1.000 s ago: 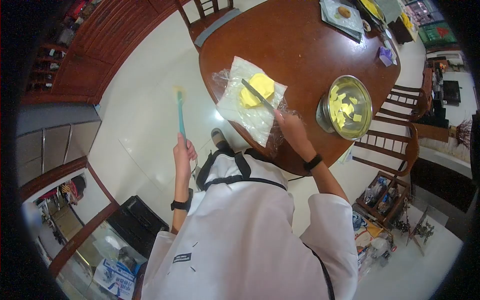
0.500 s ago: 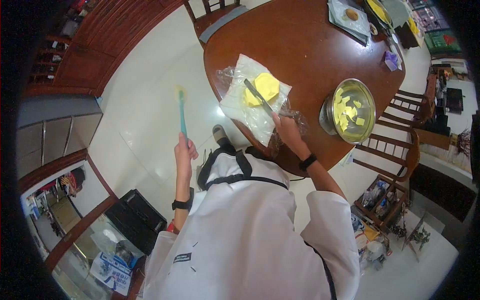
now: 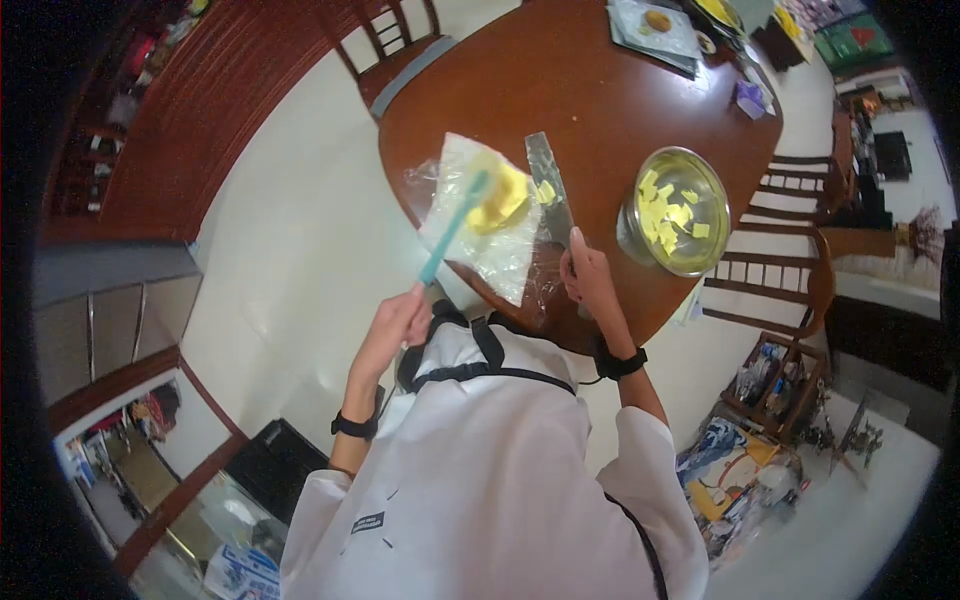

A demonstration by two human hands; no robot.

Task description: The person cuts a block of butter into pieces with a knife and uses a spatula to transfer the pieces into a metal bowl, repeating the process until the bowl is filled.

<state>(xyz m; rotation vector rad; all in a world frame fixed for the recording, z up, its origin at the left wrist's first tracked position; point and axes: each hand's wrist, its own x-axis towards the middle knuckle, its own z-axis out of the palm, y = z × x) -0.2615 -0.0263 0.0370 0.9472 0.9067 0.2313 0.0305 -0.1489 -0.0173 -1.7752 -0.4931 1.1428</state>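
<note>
My left hand (image 3: 393,325) is closed around the turquoise handle of a spatula (image 3: 450,232), whose pale translucent head overlaps the yellow butter block (image 3: 512,203). Under the butter lies its opened white wrapper (image 3: 495,262), with clear film at the edges. In my right hand (image 3: 588,272) is a knife (image 3: 545,160) with a broad blade, pointing away from me just right of the wrapper. A small butter piece (image 3: 545,192) shows against the blade. Further right stands a metal bowl (image 3: 724,205) holding several flat butter pieces (image 3: 662,212).
The dark wooden table (image 3: 500,90) has a rounded edge near my body. At its far end are a stack of trays (image 3: 640,35) with a round brown item on top and a purple packet (image 3: 750,98). Chairs (image 3: 775,270) stand along the right side.
The spatula has swung from over the floor at left to above the butter. The knife has moved off the block to the right, with a butter piece at its blade.
</note>
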